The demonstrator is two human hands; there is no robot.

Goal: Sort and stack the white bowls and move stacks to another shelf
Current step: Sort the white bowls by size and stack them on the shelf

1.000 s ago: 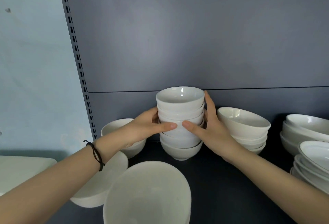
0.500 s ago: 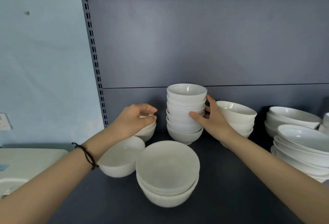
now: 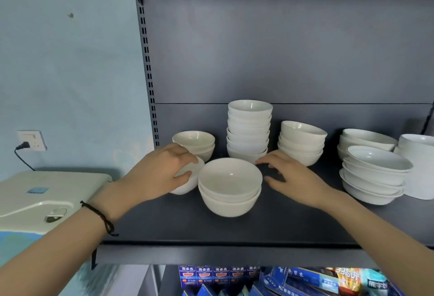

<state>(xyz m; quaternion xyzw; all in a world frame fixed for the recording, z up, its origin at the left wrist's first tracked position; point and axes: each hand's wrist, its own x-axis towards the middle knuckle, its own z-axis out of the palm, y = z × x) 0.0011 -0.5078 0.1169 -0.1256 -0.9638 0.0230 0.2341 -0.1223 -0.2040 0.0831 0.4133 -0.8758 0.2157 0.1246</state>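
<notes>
A person's left hand (image 3: pixel 164 168) hides most of a single bowl (image 3: pixel 190 185) on the dark shelf (image 3: pixel 293 220), thumb and curled fingers clasping its rim. The right hand (image 3: pixel 288 176), fingers loosely spread and holding nothing, hovers just right of a front pair of bowls (image 3: pixel 230 187); whether they touch is unclear. A tall stack (image 3: pixel 249 131) stands behind.

Left hand (image 3: pixel 162 168) curled round single bowl (image 3: pixel 191 184), right hand (image 3: pixel 296 178) spread beside two-bowl stack (image 3: pixel 230 190), dark shelf (image 3: pixel 211 230)
</notes>
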